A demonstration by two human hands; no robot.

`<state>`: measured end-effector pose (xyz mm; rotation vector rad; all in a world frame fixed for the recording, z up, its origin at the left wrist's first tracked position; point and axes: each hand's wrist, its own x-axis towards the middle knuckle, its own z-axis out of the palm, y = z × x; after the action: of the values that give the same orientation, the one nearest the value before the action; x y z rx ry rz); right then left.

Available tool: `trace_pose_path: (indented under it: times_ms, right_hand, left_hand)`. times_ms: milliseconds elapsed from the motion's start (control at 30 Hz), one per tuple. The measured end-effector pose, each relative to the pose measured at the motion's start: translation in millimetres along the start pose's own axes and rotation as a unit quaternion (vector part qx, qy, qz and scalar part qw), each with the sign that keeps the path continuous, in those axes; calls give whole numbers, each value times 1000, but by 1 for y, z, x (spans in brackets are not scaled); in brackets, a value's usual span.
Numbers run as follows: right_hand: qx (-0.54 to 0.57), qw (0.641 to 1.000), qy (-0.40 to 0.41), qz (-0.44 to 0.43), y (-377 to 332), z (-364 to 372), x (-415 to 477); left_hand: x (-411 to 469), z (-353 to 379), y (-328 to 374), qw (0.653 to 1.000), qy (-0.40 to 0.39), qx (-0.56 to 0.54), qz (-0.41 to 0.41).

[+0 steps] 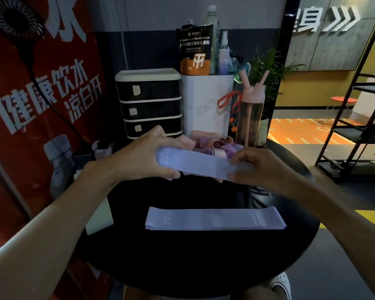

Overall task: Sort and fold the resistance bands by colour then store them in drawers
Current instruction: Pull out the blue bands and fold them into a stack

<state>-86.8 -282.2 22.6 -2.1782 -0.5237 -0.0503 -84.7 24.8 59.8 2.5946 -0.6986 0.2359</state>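
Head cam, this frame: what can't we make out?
Head view: drawer unit fronts dark, contents hidden; label tags too small to read.
Head view: band pile mostly behind the held band; count unclear.
Head view: held band's right end lost under the right hand; left hand grips the other end.
Head view: lilac stack on the table, layer count unclear; right-end print too small.

Just the one view for us: a wide-angle head cam looking forward and down over the round black table (182, 256). It's close in. Our left hand (147, 156) and right hand (262, 165) hold the lilac band (195, 163) mid-frame, with the drawer unit (149, 102) upper centre.
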Motion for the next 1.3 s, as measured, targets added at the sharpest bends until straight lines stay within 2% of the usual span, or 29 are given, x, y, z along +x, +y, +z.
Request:
trace_pose_path:
  times_ms: [133,367,567,833,1100,1300]
  right_hand:
    - [-103,993,-53,21,7,5,-4]
    - [-164,983,-81,24,21,4,-16]
    - [-182,978,-100,18,38,4,-32]
    - [-226,967,-113,38,61,5,-52]
    - [-219,967,-124,40,79,11,-58]
    - [-241,965,-107,8,84,13,-60]
  left_hand:
    - [-3,11,-8,1000,10,2,12]
    - [-15,28,-20,1000,-15,-7,8]
    - [-38,53,-38,996,-72,-38,-41]
    - [-60,84,-46,994,-65,-77,-36]
    - [-62,96,-54,994,-102,-40,-18]
    - [-65,105,-60,995,-102,-11,-5]
